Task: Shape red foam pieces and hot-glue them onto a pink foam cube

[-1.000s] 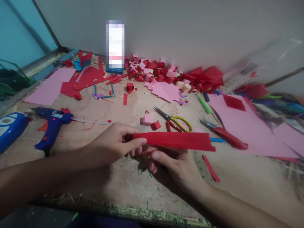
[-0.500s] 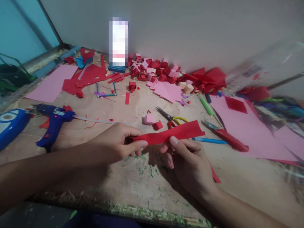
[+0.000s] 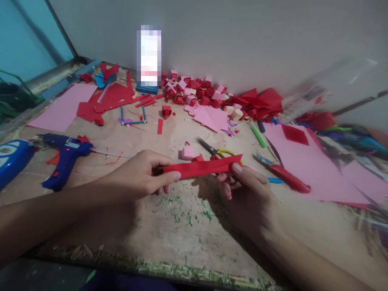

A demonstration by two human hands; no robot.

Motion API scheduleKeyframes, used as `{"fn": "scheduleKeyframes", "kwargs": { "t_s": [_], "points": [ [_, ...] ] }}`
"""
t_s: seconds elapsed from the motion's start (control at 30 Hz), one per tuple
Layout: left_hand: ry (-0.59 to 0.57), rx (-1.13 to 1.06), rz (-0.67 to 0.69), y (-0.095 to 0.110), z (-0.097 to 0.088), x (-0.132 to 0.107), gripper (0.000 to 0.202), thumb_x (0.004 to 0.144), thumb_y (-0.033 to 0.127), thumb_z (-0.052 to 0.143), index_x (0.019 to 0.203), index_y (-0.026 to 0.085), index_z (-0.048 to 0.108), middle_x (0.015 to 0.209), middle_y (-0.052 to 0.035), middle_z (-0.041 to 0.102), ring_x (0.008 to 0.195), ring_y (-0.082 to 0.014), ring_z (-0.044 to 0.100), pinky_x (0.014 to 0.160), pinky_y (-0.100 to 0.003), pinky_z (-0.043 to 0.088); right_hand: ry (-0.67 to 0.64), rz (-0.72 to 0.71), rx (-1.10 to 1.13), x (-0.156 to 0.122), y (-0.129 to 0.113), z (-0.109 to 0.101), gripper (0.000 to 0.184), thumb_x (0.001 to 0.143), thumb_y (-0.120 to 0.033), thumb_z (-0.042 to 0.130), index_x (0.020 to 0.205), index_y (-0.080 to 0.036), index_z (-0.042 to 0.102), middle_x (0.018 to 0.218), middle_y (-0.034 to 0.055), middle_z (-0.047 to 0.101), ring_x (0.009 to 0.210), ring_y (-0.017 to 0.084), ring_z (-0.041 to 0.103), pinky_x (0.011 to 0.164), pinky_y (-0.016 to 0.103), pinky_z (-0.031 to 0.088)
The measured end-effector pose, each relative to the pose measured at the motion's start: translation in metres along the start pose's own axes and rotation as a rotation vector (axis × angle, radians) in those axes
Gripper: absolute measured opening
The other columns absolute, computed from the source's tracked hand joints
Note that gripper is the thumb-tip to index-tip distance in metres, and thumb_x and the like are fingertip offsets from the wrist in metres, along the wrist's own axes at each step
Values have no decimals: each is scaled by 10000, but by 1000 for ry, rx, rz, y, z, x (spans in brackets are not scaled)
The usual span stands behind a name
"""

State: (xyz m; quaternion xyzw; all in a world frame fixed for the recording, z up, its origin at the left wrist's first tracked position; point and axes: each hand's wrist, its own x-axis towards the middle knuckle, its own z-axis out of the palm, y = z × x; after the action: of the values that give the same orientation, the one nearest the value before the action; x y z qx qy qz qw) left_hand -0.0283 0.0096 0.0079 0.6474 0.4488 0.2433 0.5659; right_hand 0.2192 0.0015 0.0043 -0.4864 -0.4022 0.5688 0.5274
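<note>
A red paper strip (image 3: 201, 167), creased along its length, is stretched between my two hands above the table. My left hand (image 3: 151, 173) pinches its left end between thumb and fingers. At the right end, my right hand (image 3: 247, 186) grips it with the thumb on top and the fingers beneath. Just behind the strip lie a small pink paper cube (image 3: 187, 152), a red paper piece partly hidden by the strip, and scissors (image 3: 212, 149) with yellow handles. A box cutter (image 3: 285, 173) with a red handle rests to the right of my right hand.
A blue glue gun (image 3: 65, 155) lies at left beside a blue-and-white tool (image 3: 15, 159). Small red and pink paper cubes (image 3: 194, 89) are heaped along the wall, near a blurred phone (image 3: 150, 56). Pink sheets (image 3: 315, 165) cover the right side.
My right hand has slid along the strip to its right end, and the strip now looks narrower, with a lengthwise fold. My left hand still pinches the left end.
</note>
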Motion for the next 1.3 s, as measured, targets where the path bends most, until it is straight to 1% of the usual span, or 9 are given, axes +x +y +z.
{"fn": "scheduleKeyframes", "kwargs": {
  "t_s": [0.2,0.33,0.53,0.7,0.8,0.93,1.07,1.2,1.3],
  "points": [
    [77,-135,-17,3,-5,4,297,913,298,624,661,144,657,597,-15,659,523,-97,577,501,-193,462,-16,-12,-5,0,3,-2,227,837,-317,776,651,-188,767,664,43,702,473,107,517,417,253,398],
    [71,-144,-49,4,-5,3,298,914,299,623,662,144,659,589,-15,656,519,-98,580,498,-194,459,-25,-16,-16,1,3,-1,236,868,-329,745,681,-192,787,713,60,715,496,119,532,433,267,427],
    [36,-118,-65,2,-8,3,280,922,264,629,683,130,684,618,-22,676,546,-101,598,537,-202,492,-142,43,1,7,3,-3,101,794,-296,837,791,-202,800,650,13,696,519,131,614,457,234,471],
    [120,-117,-17,-2,-6,5,183,940,255,640,879,132,761,739,-38,748,617,-105,652,592,-195,539,-202,65,-101,9,8,-7,102,843,-222,805,767,-153,800,621,54,732,545,119,656,510,196,519],
    [144,-163,-29,-4,-4,6,161,942,233,641,978,140,768,701,-22,742,578,-102,646,567,-192,546,-218,89,-85,8,8,-7,85,854,-235,800,833,-154,812,631,56,746,543,120,669,516,190,537],
    [120,-186,-29,-7,-4,6,160,933,207,652,984,124,778,663,-24,733,545,-98,637,538,-184,539,-215,132,-45,6,5,-4,155,816,-236,836,950,-160,828,675,59,774,517,121,677,507,191,555],
    [127,-272,-21,-12,-5,8,165,923,204,663,995,120,786,640,-20,722,505,-96,625,479,-175,505,-198,170,22,6,4,-2,182,773,-197,856,953,-172,848,671,68,784,479,111,668,489,178,546],
    [118,-377,-51,-14,-7,8,153,910,196,678,989,133,793,634,-14,716,494,-101,629,454,-178,494,-215,206,40,5,4,-2,202,787,-183,833,987,-202,855,617,61,767,481,119,678,506,183,553],
    [77,-399,-70,-12,-8,8,173,933,234,675,854,130,788,641,-24,719,511,-94,639,480,-173,502,-227,203,34,5,4,-3,170,799,-187,824,963,-216,860,605,60,764,489,124,682,508,190,553]
  ]
}}
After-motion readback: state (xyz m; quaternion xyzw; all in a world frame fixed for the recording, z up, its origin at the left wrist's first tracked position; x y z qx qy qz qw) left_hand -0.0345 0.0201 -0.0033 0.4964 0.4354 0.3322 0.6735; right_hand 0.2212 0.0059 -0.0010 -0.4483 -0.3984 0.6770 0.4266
